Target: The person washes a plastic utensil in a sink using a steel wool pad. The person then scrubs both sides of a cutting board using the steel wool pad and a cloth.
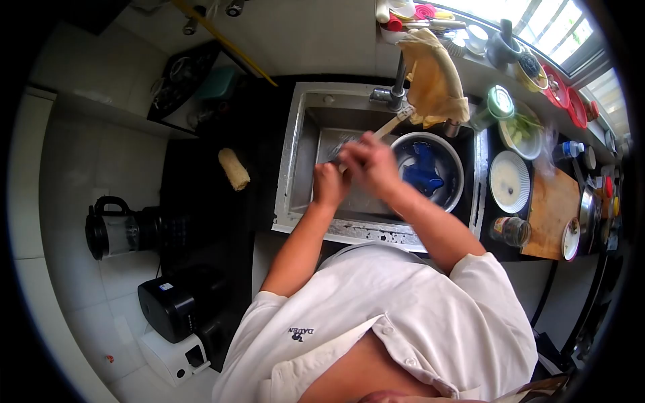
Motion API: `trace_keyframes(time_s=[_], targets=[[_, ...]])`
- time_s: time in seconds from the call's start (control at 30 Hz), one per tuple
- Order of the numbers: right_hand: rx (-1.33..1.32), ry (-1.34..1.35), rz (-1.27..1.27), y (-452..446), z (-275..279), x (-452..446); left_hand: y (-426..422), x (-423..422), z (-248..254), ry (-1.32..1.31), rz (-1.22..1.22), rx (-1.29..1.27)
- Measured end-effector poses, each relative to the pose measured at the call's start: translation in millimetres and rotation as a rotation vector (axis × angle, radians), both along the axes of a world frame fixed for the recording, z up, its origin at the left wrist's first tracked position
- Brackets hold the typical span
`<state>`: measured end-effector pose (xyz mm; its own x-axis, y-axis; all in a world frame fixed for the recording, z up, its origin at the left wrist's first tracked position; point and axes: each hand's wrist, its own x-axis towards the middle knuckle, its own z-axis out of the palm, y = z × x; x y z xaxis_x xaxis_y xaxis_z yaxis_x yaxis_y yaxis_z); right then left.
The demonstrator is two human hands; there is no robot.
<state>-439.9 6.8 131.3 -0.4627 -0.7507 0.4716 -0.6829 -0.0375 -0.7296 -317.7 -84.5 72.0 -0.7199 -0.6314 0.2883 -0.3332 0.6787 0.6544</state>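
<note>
Utensil (391,126), pale and long-handled, is slanting over the sink (287,168) toward the faucet (388,96); left hand (329,185) is clenching its near end, blurred right hand (369,161) is sitting nearer the faucet, grip unclear.

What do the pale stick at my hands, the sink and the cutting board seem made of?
Pale stick: perhaps wood or plastic, matte-looking; its cream colour leaves it open.
Sink: likely stainless steel, satin, from its grey metallic sheen.
Cutting board: probably wood, matte, given its uneven brown face.
</note>
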Motion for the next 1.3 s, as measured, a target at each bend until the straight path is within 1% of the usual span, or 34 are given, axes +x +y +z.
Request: trace_keyframes(time_s=[0.03, 0.07, 0.17, 0.23, 0.3, 0.33, 0.37, 0.43, 0.47, 0.5, 0.57, 0.63, 0.67, 0.7, 0.77, 0.8, 0.9, 0.97, 1.0, 1.03, 1.1, 1.2, 1.27, 1.3], targets=[[-0.003, 0.045, -0.041, 2, -1, 12, 2, -2, 2, 0.013, 0.010, 0.012], [-0.004, 0.021, -0.095, 3, -4, 7, 3, -3, 5, 0.023, 0.019, 0.023], [0.060, -0.001, -0.271, 4, -33, -43, 14, -3, 18, 0.031, 0.040, 0.070], [0.042, -0.014, -0.254, 9, -26, -50, 13, -6, 21, 0.009, 0.031, 0.039], [-0.070, -0.040, -0.184, 8, -14, -13, 9, -4, 8, 0.044, 0.025, 0.032], [-0.049, -0.035, -0.114, 12, -13, 3, 8, -1, 8, 0.041, 0.024, 0.030], [-0.019, -0.030, -0.103, 15, -8, 10, 6, -1, 10, 0.040, 0.021, 0.024], [-0.078, 0.014, -0.247, 13, -31, -15, 9, -2, 16, 0.017, 0.033, 0.041], [0.047, 0.003, -0.276, 13, -41, -41, 11, -2, 18, 0.020, 0.028, 0.054], [0.125, 0.031, -0.368, 14, -40, -64, 13, -3, 19, 0.027, 0.023, 0.067], [0.068, 0.020, -0.326, 11, -32, -70, 12, -9, 15, 0.031, 0.020, 0.054], [0.004, -0.036, -0.222, 12, -20, -31, 10, -9, 13, 0.023, 0.043, 0.071], [-0.032, -0.051, -0.179, 12, -26, -11, 8, -8, 12, 0.055, 0.044, 0.059], [-0.073, -0.123, -0.142, 12, -22, 0, 6, -7, 11, 0.086, 0.049, 0.049], [-0.087, -0.053, -0.242, 10, -40, -23, 8, -4, 15, 0.058, 0.023, 0.053], [0.017, 0.021, -0.266, 9, -53, -48, 8, -6, 16, 0.043, 0.019, 0.054], [0.095, 0.007, -0.401, 7, -45, -90, 11, -11, 20, 0.012, 0.021, 0.062], [0.108, -0.026, -0.282, 8, -32, -72, 12, -10, 20, -0.030, 0.038, 0.097], [0.117, -0.045, -0.219, 8, -27, -54, 11, -9, 21, 0.004, 0.052, 0.115], [-0.008, -0.018, -0.232, 8, -26, -29, 9, -6, 22, 0.003, 0.040, 0.127], [-0.060, -0.122, -0.231, 12, -32, -20, 2, 4, 25, -0.003, 0.020, 0.149], [0.112, -0.093, -0.311, 24, -30, -43, 5, 5, 36, -0.014, -0.047, 0.042], [0.156, -0.089, -0.378, 32, -46, -69, 8, -2, 46, -0.016, -0.092, -0.006], [0.176, -0.083, -0.416, 37, -54, -79, 13, -6, 54, -0.060, -0.116, -0.008]])
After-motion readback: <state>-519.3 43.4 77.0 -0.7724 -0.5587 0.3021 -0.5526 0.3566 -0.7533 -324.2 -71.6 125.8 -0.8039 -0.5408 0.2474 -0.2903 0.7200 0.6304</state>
